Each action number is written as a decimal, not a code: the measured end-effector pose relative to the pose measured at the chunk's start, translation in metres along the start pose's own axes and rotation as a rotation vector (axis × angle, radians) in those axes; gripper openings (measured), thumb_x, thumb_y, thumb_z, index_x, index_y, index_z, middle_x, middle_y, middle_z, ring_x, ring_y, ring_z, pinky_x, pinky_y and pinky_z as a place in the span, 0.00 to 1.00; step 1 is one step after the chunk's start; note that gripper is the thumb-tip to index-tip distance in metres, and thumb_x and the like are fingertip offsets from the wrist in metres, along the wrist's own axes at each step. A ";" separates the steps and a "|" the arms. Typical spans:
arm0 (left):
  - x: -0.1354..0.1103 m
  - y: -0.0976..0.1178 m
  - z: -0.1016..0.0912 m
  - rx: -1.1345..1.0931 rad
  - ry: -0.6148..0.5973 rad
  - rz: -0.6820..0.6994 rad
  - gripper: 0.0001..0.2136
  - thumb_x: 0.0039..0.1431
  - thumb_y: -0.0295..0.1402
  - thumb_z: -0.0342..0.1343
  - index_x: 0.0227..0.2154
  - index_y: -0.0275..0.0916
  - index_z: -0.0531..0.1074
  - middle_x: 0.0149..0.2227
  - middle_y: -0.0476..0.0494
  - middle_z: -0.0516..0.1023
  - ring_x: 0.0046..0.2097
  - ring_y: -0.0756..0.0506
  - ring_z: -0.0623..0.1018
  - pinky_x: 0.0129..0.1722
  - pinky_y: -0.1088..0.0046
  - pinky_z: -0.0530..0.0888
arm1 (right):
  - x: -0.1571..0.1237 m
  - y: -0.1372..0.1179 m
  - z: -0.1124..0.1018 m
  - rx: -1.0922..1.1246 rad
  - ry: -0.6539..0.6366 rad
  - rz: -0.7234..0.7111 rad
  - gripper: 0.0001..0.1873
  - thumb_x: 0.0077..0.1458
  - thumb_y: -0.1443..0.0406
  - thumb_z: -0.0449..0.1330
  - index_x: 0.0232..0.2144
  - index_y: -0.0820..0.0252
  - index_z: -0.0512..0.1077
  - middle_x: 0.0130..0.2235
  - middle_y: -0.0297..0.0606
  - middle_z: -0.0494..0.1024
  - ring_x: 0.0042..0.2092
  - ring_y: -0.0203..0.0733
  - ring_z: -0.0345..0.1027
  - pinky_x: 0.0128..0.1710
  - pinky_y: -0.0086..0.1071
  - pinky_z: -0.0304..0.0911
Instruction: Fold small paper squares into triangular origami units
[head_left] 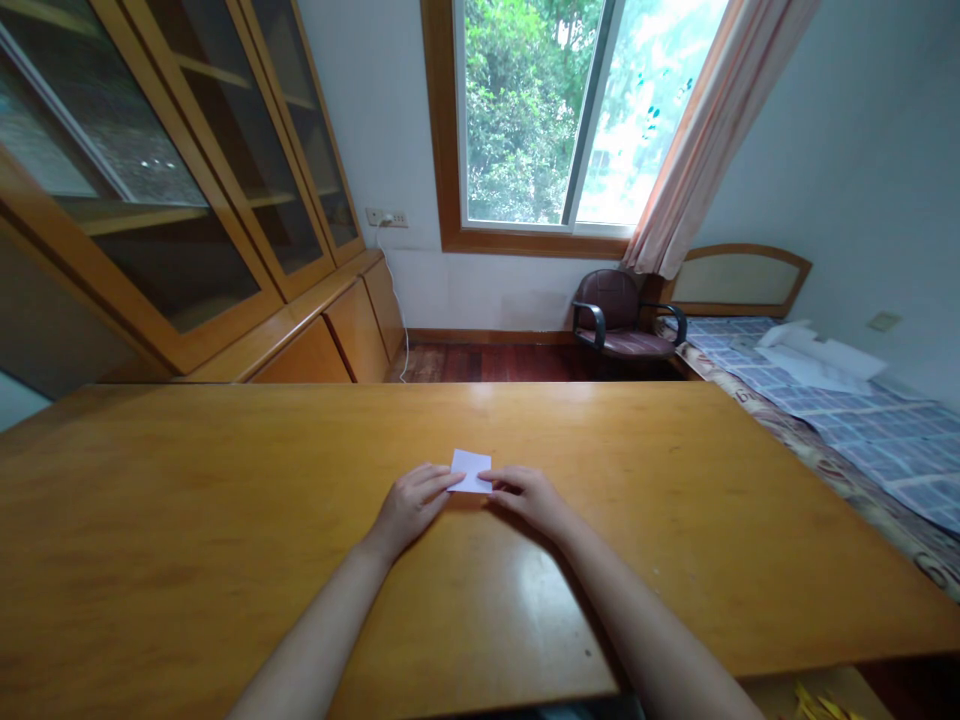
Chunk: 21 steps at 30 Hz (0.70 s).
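Head view (only one): white paper (471, 468), small & roughly square, sits btwn the hands, just past the fingertips, over the wooden desk (225, 500). L hand (412, 508) has its L side, digits bent, tips at the near L corner; looks like a light pinch. R hand (529, 495) has the R side, index tip on the face, thumb nr the near edge; also looks like a light grip. Neither fist clenched, neither let go. Far edge is free, away from both hands. Can't tell if paper's flat on the wood or held a bit up, nor if it's 1 layer or more.

To handle it well, imo: keep both grips light & even, bc a hard pinch could crease a corner. Match L & R tips in height so the sheet doesn't skew. Brace wrists on the wood if poss., & move fingers only. Hold the near edge square to the body, w/ tips off the middle so the edges stay visible. If pressing is needed, work from the centre out, 1 hand steadying, other smoothing. Tugging opp. ways = tear risk, prob. small.
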<state>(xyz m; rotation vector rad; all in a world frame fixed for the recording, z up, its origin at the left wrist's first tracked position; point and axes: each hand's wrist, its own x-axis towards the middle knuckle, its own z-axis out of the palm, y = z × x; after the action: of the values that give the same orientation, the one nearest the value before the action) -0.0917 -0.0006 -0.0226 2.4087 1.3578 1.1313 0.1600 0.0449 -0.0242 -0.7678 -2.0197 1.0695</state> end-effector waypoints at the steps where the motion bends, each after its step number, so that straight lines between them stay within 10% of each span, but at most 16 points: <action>1: 0.000 0.001 0.001 0.012 -0.015 0.019 0.14 0.64 0.30 0.52 0.49 0.46 0.77 0.44 0.43 0.81 0.44 0.45 0.79 0.49 0.66 0.75 | 0.000 -0.001 0.000 0.001 0.001 -0.020 0.15 0.56 0.66 0.60 0.47 0.53 0.79 0.40 0.38 0.82 0.39 0.41 0.75 0.43 0.35 0.69; 21: 0.017 0.017 0.014 -0.414 -0.112 -0.227 0.15 0.56 0.39 0.62 0.46 0.42 0.74 0.50 0.41 0.75 0.48 0.44 0.77 0.45 0.67 0.77 | 0.000 0.012 -0.002 0.120 0.138 0.078 0.11 0.51 0.67 0.62 0.37 0.54 0.81 0.39 0.38 0.83 0.41 0.45 0.76 0.45 0.38 0.69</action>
<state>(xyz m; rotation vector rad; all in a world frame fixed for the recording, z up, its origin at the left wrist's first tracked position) -0.0657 0.0053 -0.0152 1.9430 1.1860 1.0749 0.1636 0.0517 -0.0335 -0.8398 -1.8057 1.1398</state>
